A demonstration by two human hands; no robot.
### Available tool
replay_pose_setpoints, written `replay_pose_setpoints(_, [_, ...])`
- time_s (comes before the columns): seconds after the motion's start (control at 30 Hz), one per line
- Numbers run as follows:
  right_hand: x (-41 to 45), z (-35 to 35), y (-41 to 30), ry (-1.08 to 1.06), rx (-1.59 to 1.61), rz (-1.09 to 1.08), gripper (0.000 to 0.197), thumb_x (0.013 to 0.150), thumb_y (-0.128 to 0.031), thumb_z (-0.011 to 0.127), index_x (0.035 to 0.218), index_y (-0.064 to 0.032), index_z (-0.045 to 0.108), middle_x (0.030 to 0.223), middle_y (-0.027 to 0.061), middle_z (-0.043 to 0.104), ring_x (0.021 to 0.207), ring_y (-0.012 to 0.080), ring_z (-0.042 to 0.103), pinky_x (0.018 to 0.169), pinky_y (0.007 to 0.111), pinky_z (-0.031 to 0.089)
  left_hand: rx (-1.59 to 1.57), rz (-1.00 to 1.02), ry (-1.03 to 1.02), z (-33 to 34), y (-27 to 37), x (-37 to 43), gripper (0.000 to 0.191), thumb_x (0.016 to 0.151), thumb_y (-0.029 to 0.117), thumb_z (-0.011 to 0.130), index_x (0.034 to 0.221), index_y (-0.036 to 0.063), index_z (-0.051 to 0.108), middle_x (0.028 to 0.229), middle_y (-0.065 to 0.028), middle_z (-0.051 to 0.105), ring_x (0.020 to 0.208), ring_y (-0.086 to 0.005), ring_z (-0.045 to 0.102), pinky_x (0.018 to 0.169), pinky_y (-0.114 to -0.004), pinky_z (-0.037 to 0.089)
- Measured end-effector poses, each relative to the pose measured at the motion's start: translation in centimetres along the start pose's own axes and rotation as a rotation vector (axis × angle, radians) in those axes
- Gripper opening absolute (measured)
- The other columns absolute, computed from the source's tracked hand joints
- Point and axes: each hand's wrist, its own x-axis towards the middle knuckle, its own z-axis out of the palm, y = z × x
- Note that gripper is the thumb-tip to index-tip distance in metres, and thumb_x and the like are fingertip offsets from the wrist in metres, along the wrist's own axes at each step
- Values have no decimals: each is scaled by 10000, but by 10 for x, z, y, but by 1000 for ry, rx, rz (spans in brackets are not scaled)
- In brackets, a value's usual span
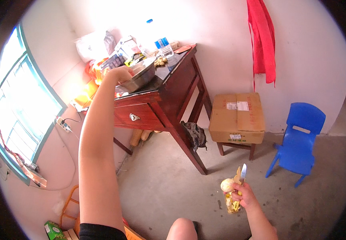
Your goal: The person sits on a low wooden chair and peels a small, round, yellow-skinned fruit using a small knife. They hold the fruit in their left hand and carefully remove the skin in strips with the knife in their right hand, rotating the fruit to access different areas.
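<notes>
My left hand (122, 74) reaches over the rim of a metal basin (143, 78) on the wooden table (173, 87). Its fingers are mostly hidden inside the basin, so what they touch cannot be seen. Low on the right, my right hand (242, 194) grips a small knife (243, 172) with a yellow handle, its blade pointing up. The same hand holds a pale round peeled vegetable or fruit (227, 185), with a strip of brownish peel (237, 175) beside the blade. Beneath that hand, a small container of peelings (230, 205) rests on the concrete floor.
Bottles, including a water bottle (164, 46), bags and pale pieces (160, 61) crowd the table. A black bag (194, 136) hangs at its leg. Right of it are a cardboard box (236, 117) on a stool and a blue plastic chair (303, 141). A power strip (63, 124) hangs left.
</notes>
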Motion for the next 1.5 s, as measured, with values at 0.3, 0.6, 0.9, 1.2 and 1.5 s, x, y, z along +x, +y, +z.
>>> replay_pose_setpoints(0.3, [-12,-19,-10,65,-38,-44,227,872,-174,644,1020,-13,584,864,213,671,403,25,290,386,204,221,71,-110,-77,-3,6,8,287,700,126,627,975,99,706,828,-57,652,723,-173,624,606,-309,539])
replay_pose_setpoints(0.6, [-18,-14,-15,28,-62,-51,251,882,-197,629,1026,0,573,866,218,667,388,30,293,380,205,232,-152,-25,276,-7,6,-9,401,656,267,755,973,33,685,707,-46,644,558,-134,588,523,-262,499])
replay_pose_setpoints(0.9, [-14,-12,-10,35,-10,-40,297,875,-203,636,1077,-5,544,858,233,661,382,35,291,371,198,241,-1602,421,259,19,9,-152,255,902,147,572,1128,29,560,1012,-61,653,814,-153,631,659,-255,532])
replay_pose_setpoints(1.2, [-23,-16,-4,82,-35,-31,273,909,-225,593,1069,-8,553,854,217,664,371,47,293,367,215,235,-2610,200,-871,269,134,-367,412,663,170,620,1056,107,514,874,-32,424,755,-129,406,604,-243,405])
replay_pose_setpoints(1.5, [-42,-15,-10,59,-188,-56,278,924,-250,577,1062,-9,588,844,159,681,396,9,271,379,182,212,-2901,268,-1572,263,237,-498,479,684,228,792,1010,52,489,885,-105,551,789,-209,522,684,-294,397])
